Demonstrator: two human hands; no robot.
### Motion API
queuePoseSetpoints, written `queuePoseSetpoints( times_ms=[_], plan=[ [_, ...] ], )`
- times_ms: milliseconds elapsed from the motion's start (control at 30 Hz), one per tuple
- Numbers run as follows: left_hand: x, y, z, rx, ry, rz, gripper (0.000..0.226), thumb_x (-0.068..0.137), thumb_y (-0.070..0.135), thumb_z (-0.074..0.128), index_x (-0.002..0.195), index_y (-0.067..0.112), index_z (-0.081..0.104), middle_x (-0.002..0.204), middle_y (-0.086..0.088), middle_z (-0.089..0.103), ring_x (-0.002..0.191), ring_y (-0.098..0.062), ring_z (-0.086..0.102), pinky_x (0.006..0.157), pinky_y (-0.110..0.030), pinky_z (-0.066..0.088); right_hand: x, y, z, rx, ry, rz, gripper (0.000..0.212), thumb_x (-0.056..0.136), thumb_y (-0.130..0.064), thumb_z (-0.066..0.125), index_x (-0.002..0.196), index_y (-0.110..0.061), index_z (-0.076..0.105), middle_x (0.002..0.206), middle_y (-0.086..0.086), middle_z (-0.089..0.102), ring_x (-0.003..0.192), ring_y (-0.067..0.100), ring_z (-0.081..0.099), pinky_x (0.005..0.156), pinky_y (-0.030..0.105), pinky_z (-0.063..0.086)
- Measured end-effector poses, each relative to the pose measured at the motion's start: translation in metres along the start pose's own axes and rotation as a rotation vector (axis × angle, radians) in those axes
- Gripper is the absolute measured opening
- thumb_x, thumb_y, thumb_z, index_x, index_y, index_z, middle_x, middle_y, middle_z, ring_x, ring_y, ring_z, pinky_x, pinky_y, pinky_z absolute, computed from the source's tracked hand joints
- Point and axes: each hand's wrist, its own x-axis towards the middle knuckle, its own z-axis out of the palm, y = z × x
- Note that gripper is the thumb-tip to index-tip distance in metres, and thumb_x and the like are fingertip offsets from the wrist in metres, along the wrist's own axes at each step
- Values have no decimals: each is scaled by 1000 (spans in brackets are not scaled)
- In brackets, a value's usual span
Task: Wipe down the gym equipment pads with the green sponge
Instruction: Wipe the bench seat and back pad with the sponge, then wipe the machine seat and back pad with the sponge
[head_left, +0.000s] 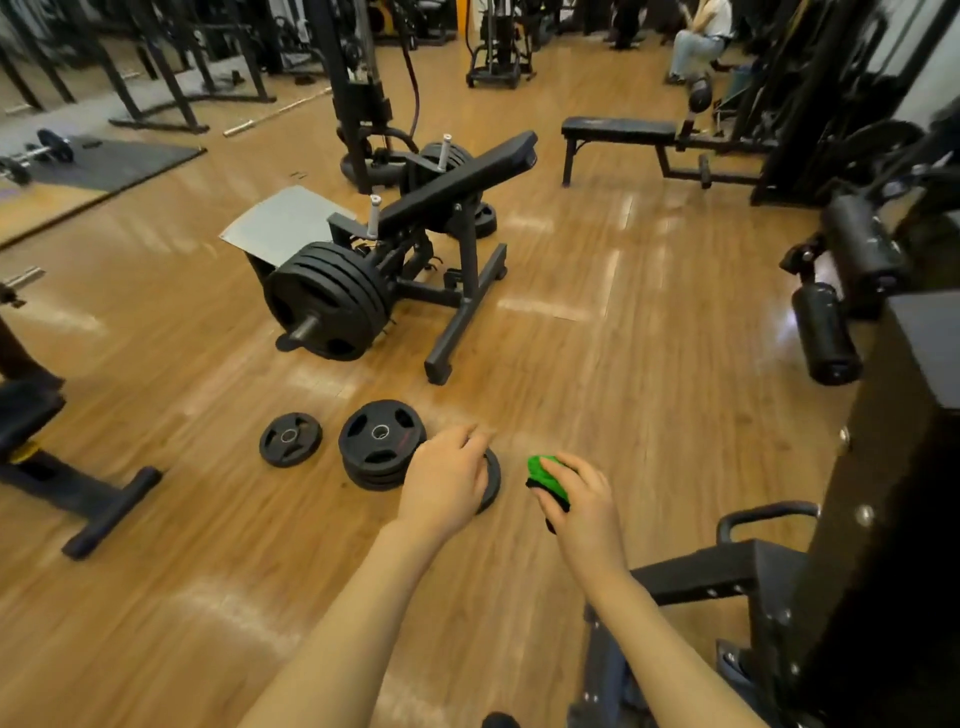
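Two bare hands reach out over the wooden floor (649, 364). The right hand (582, 499) curls round the green sponge (543, 470), holding it in the air well short of any pad. The left hand (449, 475) hangs loose and holds nothing, above a stack of plates (379, 441) on the floor. A padded bench (457, 182) stands farther off; two roller pads (826, 332) jut from the machine on the right.

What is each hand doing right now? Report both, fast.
Left hand: open, fingers loosely curled, holding nothing, over the black round weight plates on the wooden floor.
Right hand: gripping the green sponge with the black underside.
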Motion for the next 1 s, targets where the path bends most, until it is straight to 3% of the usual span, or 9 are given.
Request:
queuePoseSetpoints(
  times_ms=[100, 300, 433, 633, 800, 1000],
  plan=[
    [63, -1, 13, -38, -15, 54, 42, 90, 15, 55, 131, 16, 57, 135, -9, 55, 119, -29, 55, 93, -40, 49, 40, 13, -4, -35, 34, 33, 37, 83, -12, 73, 119, -13, 67, 120, 2, 61, 112, 18, 50, 95, 26, 38],
    [189, 41, 56, -131, -80, 285, 43, 91, 17, 52, 134, 16, 55, 139, -8, 52, 125, -26, 50, 98, -37, 43, 93, 50, -26, -119, 227, 125, 40, 80, -10, 75, 119, -16, 67, 118, -8, 55, 111, 12, 47, 94, 25, 36],
    [275, 88, 88, -180, -123, 516, 42, 89, 13, 55, 130, 12, 58, 133, -12, 57, 119, -32, 54, 93, -40, 46, 134, 89, -45, -244, 386, 240, 42, 75, -9, 80, 115, -14, 69, 116, 3, 63, 107, 23, 56, 90, 28, 39],
    [397, 123, 127, -225, -185, 804, 44, 76, 8, 66, 120, 9, 65, 118, -17, 65, 105, -35, 64, 85, -42, 52, 218, 147, -78, -388, 574, 443, 39, 79, -15, 77, 117, -13, 68, 122, 6, 61, 114, 27, 53, 96, 32, 36],
    [499, 126, 150, -274, -233, 880, 40, 80, 11, 66, 120, 14, 66, 122, -14, 64, 107, -32, 63, 83, -42, 53, 289, 180, -98, -500, 594, 596, 42, 77, -15, 78, 116, -8, 68, 120, 12, 63, 113, 34, 56, 95, 36, 35],
    [589, 162, 187, -275, -336, 955, 45, 93, 17, 51, 138, 19, 51, 144, -6, 48, 131, -23, 45, 104, -37, 38, 338, 227, -130, -554, 676, 755, 43, 80, -21, 75, 121, -12, 65, 125, 8, 61, 119, 28, 53, 101, 33, 32]
  ],
)
